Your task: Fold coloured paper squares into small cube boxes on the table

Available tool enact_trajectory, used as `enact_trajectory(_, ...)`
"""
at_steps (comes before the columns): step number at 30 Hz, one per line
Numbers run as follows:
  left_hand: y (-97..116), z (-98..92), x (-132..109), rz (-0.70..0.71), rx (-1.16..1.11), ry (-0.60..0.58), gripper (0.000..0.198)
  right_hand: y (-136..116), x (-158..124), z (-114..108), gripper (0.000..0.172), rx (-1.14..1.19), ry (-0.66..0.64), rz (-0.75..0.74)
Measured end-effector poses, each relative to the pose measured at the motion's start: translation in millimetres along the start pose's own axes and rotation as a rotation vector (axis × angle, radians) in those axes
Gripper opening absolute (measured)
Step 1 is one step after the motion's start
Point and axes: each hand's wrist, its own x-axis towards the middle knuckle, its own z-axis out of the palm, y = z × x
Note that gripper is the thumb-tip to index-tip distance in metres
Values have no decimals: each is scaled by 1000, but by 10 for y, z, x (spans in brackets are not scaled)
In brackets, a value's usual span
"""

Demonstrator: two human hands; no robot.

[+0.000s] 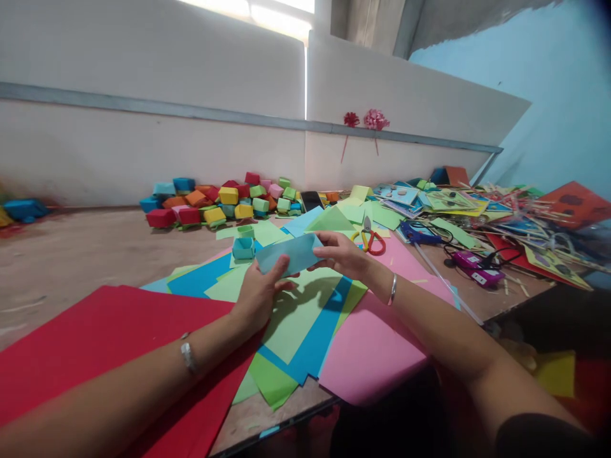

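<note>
A light blue piece of paper [293, 253] is held up between my two hands above the table. My left hand [260, 289] grips its lower left part, thumb on the near face. At its right end, the fingers of my right hand [340, 253] pinch the corner. Just behind the paper stands a small open teal paper box [244, 248], with a green one [245, 231] beyond it. Under my hands lie overlapping green sheets [298, 321] and blue sheets [324, 324]. Scissors [367, 238] with yellow and red handles rest beyond my right hand.
Large red sheets [114, 331] lie at the left, pink sheets [367, 356] at the right. Many coloured paper boxes [229, 196] are piled along the back. A phone [312, 201], a blue glue gun [420, 233], a purple device [477, 268] and heaped sticks and cards occupy the right.
</note>
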Motion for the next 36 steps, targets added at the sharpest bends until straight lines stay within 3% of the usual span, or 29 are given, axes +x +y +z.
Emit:
enact_trajectory(2, 1, -27, 11, 41, 100, 55, 50, 36, 25, -28, 48, -34, 67, 19)
enact_trajectory(5, 15, -41, -13, 94, 226, 6, 40, 66, 60, -84, 51, -110, 195, -5)
enact_trajectory(13, 265, 31, -70, 108, 348, -119, 42, 21, 62, -137, 37, -414, 209, 21)
enact_trajectory(15, 402, -6, -8, 116, 463, -181, 39, 57, 87, -148, 33, -374, 177, 11)
enact_trajectory(20, 609, -265, 189, 323, 917, -88, 27, 156, 115, -161, 32, -314, -6, 68)
enact_trajectory(24, 468, -476, 231, 138, 1087, -223, 38, 168, 90, -142, 27, -532, -72, 114)
enact_trajectory(26, 354, -529, 219, 123, 1119, -269, 44, 152, 84, -128, 22, -692, -61, 81)
enact_trajectory(31, 140, -571, 174, 250, 1191, -332, 38, 130, 84, -102, 20, -970, -94, 47)
enact_trajectory(36, 52, -612, 145, 526, 1246, -322, 28, 134, 59, -75, 17, -1158, -189, 11)
